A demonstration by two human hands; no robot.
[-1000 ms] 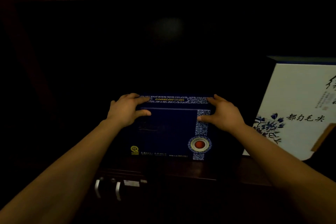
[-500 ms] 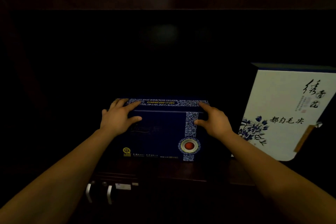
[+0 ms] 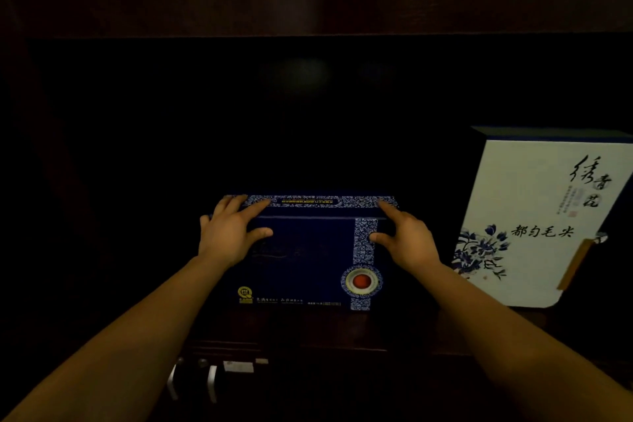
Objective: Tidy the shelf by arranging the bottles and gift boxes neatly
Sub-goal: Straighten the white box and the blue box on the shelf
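Dark navy fills the middle of the head view: a dark blue gift box (image 3: 308, 250) with blue-and-white porcelain-pattern trim and a red-centred roundel stands upright on the dark wooden shelf (image 3: 342, 329), front face toward the camera. The left hand (image 3: 229, 236) is spread over the box's upper left corner, fingers (image 3: 251, 207) lying across the patterned top edge and thumb pressed on the front face. The right hand (image 3: 406, 240) mirrors it at the upper right corner, index finger on the top edge, thumb against the patterned vertical band. Both hands are loosely open, laid on the box from either side (touching, not lifting, as far as one can tell). To the right, apart from it, a white gift box (image 3: 534, 216) with blue flowers and black calligraphy stands tilted. Below the shelf edge, pale cabinet handles (image 3: 191, 380) glint. The back of the shelf is too dark to read.
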